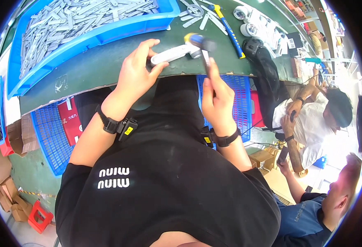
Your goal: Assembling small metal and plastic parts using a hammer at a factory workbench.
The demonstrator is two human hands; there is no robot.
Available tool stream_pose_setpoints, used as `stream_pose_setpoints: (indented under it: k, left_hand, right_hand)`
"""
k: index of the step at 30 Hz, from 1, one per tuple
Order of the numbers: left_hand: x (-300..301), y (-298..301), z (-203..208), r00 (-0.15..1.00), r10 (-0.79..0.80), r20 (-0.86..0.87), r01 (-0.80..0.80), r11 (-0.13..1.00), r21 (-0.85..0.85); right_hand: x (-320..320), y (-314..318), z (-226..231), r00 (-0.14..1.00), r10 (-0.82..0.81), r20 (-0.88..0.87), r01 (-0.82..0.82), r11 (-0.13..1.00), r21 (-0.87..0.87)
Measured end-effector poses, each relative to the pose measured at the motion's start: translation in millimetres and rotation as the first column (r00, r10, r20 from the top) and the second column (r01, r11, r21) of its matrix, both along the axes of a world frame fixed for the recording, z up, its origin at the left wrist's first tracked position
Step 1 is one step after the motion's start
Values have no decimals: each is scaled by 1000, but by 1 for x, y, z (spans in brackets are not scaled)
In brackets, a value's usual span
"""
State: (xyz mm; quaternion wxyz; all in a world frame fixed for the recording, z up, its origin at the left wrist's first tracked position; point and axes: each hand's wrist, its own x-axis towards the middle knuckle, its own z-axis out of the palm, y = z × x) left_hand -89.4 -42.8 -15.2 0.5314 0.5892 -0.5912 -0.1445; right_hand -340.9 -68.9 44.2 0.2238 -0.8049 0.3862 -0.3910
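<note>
My left hand (139, 68) grips one end of a long white plastic part (168, 54) with rounded ends, over the bench's near edge. A small mallet (201, 42) is in my right hand (219, 94), fingers closed round its handle. Its dark and yellow-blue head is smeared by motion, right over the far end of the white part and partly covering it. I cannot tell whether they touch. Beyond, a blue-and-yellow handled tool (229, 33) lies on the green bench (107, 57).
A large blue bin (127, 28) of grey flat strips stands at the far left, with loose strips (203, 19) beside it. White round-ended parts (251, 29) and a black bag-like item (265, 61) lie to the right. Two people are at the right; blue crates (49, 140) sit below the bench.
</note>
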Motion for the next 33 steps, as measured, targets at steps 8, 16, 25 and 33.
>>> stream_pose_setpoints:
  k: [8,16,25,33]
  left_hand:
    - [-2,3,6,991,-14,133,16,1000,-17]
    - [-4,0,4,993,-1,118,11,996,-86]
    - [5,1,3,959,47,281,-9,991,-134]
    - [-7,-5,9,943,4,333,33,994,-105]
  right_hand:
    - [-6,1,4,988,-149,46,143,983,118]
    - [-7,-6,9,988,-151,-15,151,973,174]
    - [-2,-13,22,934,18,-358,104,943,318]
    - [-12,-9,11,967,54,-249,4,974,226]
